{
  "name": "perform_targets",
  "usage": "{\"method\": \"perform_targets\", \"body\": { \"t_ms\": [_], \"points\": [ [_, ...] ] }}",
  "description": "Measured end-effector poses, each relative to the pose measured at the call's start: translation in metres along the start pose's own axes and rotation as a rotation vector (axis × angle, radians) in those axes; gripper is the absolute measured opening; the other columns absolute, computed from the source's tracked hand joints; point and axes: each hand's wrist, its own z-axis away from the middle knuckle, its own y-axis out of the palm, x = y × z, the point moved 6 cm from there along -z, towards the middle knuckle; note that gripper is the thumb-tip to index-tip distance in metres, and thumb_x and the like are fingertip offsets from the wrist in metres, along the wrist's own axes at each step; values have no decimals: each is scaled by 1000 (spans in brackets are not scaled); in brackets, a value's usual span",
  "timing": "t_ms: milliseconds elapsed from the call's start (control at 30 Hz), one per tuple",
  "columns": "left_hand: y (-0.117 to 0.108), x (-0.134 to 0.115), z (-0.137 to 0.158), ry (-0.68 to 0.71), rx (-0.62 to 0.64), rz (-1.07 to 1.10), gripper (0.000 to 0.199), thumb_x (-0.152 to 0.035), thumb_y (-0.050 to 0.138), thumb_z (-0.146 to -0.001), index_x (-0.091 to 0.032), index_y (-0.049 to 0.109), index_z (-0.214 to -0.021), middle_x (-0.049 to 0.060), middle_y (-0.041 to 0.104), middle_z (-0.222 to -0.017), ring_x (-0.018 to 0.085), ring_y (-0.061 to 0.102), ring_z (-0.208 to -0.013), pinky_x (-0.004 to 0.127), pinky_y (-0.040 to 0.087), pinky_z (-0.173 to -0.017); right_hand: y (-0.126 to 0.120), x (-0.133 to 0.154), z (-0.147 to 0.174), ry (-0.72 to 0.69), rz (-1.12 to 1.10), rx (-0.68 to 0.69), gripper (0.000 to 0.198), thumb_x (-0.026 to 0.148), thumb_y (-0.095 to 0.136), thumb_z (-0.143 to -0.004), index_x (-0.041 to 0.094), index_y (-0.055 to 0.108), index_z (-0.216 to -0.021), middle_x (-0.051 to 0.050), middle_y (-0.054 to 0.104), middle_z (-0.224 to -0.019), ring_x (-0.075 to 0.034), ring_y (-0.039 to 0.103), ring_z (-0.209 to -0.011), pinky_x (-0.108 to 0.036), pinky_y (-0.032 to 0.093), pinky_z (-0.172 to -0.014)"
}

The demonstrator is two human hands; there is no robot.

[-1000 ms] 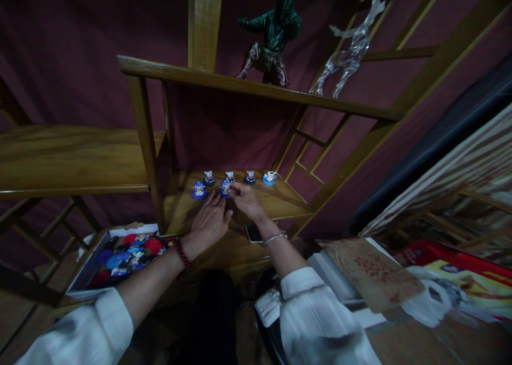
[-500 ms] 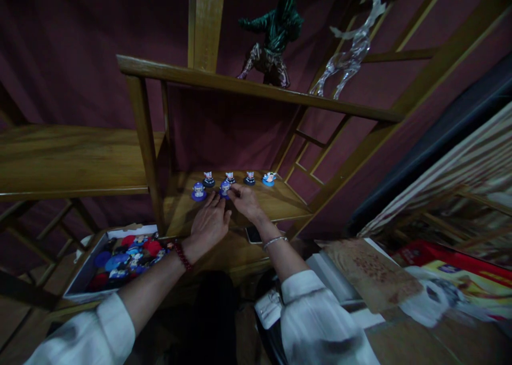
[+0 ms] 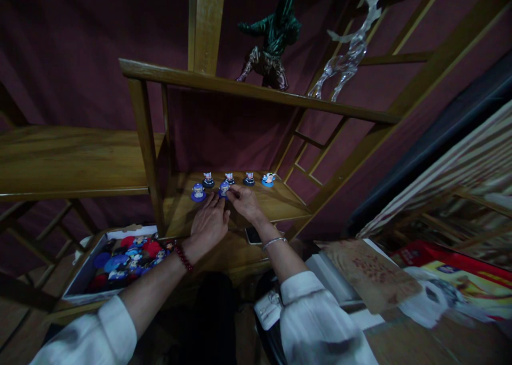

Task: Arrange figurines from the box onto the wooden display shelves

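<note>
A small purple figurine (image 3: 224, 189) stands on the lower wooden shelf (image 3: 256, 210), pinched at its right side by the fingers of my right hand (image 3: 245, 202). My left hand (image 3: 210, 219) lies with fingers stretched toward the figurine's base, palm down; whether its fingertips touch the base I cannot tell. Left of it stands a second purple figurine (image 3: 198, 192). Behind them is a row: dark-based figurines (image 3: 208, 180), (image 3: 249, 179) and a light blue one (image 3: 268, 180) at the right end.
An open box (image 3: 72, 285) full of colourful figurines is at lower left. A phone (image 3: 253, 235) lies before the shelf. Above, a green hooded statue (image 3: 274, 40) and a clear deer ornament (image 3: 346, 56) stand on the upper shelf (image 3: 256, 90). Cardboard (image 3: 370, 272) is at right.
Almost nothing differs. Both hands stay at the purple figurine, and the view has shifted very slightly.
</note>
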Motion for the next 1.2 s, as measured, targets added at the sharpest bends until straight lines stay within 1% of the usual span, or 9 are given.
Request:
{"method": "perform_targets", "body": {
  "t_ms": [167,300,400,533,600,700,833,1000,1200],
  "points": [
    [1,1,1,1,-5,-8,40,-24,40,-86,-7,52,-120,16,51,-130,22,38,-128,37,34,-104,1,-1,0,6,-11,-8,15,23,54,-80,26,66,-88,1,70,-89,-16,64,-80,-28,49,-76],
    [2,0,1,1,3,-29,42,-24,38,-86,-6,51,-121,17,50,-131,23,36,-128,37,33,-104,0,1,1,1,27,-9,15,23,53,-80,26,66,-88,1,70,-87,-16,65,-79,-27,49,-75],
    [2,-1,2,-5,10,-39,42,-24,40,-85,-4,50,-121,18,49,-131,23,36,-128,36,32,-105,0,3,1,-12,42,-13,15,22,54,-79,24,66,-88,-1,70,-88,-16,65,-80,-28,49,-76],
    [0,-1,3,-13,3,-36,43,-24,40,-85,-4,50,-122,18,49,-131,23,36,-128,35,33,-104,3,-3,-1,29,-49,-20,23,16,53,-77,19,65,-96,-5,69,-93,-17,65,-85,-27,50,-80],
    [0,-1,3,2,-9,-36,43,-24,41,-85,-3,50,-122,18,49,-131,23,36,-128,35,32,-105,5,-7,-2,45,-87,-20,28,11,50,-76,20,64,-98,-3,69,-93,-16,65,-86,-27,50,-81],
    [2,-1,3,29,-24,-47,43,-25,40,-85,-4,51,-121,18,48,-132,24,36,-128,36,32,-105,7,-13,-4,59,-85,-28,33,7,50,-73,23,64,-97,0,69,-93,-15,64,-86,-28,50,-83],
    [3,-1,4,44,-29,-60,44,-24,40,-85,-2,50,-121,18,48,-132,25,37,-127,37,32,-105,11,-16,-5,56,-132,-4,38,4,48,-71,22,64,-99,0,69,-95,-15,64,-87,-28,49,-84],
    [2,-3,5,50,-36,-59,43,-23,38,-86,-3,50,-121,18,47,-133,25,36,-128,38,33,-104,15,-20,-8,51,-230,6,38,1,45,-70,18,65,-98,-1,69,-92,-14,63,-87,-27,49,-84],
    [4,-2,7,52,-36,-56,43,-23,38,-86,-2,50,-120,19,47,-132,25,38,-127,37,31,-105,19,-26,-9,48,-232,-4,36,2,44,-70,18,65,-95,0,69,-91,-13,63,-86,-26,49,-83]
  ]
}}
